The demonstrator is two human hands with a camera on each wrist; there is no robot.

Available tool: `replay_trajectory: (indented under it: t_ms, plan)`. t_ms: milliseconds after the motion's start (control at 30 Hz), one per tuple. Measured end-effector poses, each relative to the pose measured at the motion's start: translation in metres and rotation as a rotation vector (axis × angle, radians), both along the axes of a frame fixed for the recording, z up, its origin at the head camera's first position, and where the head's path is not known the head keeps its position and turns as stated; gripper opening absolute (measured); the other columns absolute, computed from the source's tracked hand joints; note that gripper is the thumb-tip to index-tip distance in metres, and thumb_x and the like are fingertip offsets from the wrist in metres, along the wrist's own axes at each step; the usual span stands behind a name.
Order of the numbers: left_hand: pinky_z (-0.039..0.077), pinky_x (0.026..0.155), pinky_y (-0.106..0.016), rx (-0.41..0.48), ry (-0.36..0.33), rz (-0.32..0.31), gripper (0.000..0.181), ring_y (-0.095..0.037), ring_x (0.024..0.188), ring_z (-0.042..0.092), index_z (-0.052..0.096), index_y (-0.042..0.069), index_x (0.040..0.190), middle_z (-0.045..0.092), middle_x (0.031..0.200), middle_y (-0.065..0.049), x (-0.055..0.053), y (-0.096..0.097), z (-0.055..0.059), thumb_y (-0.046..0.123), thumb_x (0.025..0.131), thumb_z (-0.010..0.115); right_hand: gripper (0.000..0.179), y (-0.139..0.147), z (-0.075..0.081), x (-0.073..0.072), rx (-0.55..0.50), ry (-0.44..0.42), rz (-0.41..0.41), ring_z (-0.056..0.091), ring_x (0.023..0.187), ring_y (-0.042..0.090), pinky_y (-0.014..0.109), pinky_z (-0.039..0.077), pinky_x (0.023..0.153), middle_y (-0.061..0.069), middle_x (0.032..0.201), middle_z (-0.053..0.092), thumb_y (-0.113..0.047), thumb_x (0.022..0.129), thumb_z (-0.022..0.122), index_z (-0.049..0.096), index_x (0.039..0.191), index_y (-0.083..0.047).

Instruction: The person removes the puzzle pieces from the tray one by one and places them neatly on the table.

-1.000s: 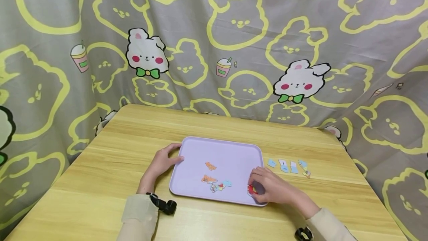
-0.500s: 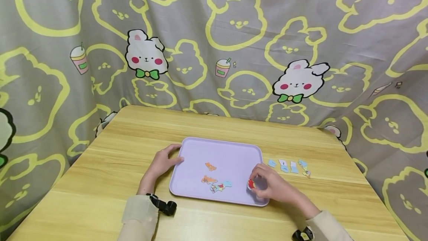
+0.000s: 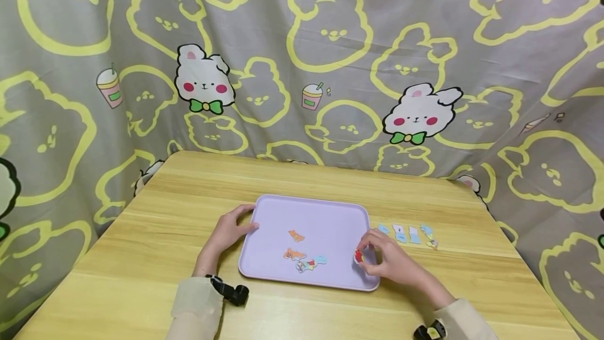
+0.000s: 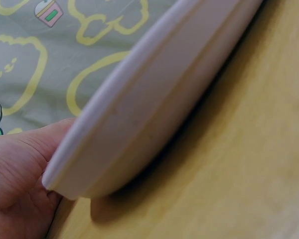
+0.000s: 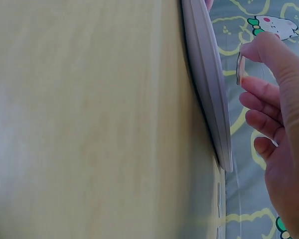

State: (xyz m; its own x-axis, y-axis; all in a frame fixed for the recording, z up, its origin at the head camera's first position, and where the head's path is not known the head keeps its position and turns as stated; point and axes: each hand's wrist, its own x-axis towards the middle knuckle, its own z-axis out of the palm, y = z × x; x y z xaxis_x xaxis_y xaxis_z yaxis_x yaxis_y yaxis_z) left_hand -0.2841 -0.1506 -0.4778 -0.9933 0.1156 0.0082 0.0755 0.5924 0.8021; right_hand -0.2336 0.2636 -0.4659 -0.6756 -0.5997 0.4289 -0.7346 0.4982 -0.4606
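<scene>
A small red puzzle piece (image 3: 359,256) with a pale edge is pinched between thumb and forefinger of my right hand (image 3: 389,257). It is held up over the right end of a lilac tray (image 3: 325,219); the right wrist view shows the piece (image 5: 240,68) edge-on, thin and apart from the tray. My left hand (image 3: 231,230) grips the tray's left rim, thumb over the edge, with some fingers hidden. On the tray lie two orange pieces (image 3: 295,254), one apart from the other, and a joined light-blue and multicoloured piece group (image 3: 311,263) touching or close to the lower one.
Several blue and white puzzle pieces (image 3: 414,235) lie in a row on the wooden table (image 3: 189,182), just right of the tray. Behind the table hangs a grey patterned curtain (image 3: 264,30).
My right hand has lifted the red puzzle piece off the tray's right end and shifted slightly right. My left hand keeps its place on the rim.
</scene>
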Motion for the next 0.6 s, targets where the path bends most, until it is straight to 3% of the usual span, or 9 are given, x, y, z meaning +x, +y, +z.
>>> replay_trajectory:
  t_ms: [600]
  plan:
    - [0.026, 0.12, -0.058, 0.003, -0.008, 0.001, 0.054, -0.041, 0.145, 0.033, 0.052, 0.012, 0.141, 0.048, 0.149, -0.017, -0.001, 0.0, -0.001, 0.022, 0.091, 0.069, 0.031, 0.022, -0.003, 0.0, 0.0, 0.048, -0.073, 0.053, 0.084, 0.011, 0.023, 0.048, 0.072, -0.011, 0.093, 0.06, -0.009, 0.071, 0.081, 0.062, 0.093, -0.019]
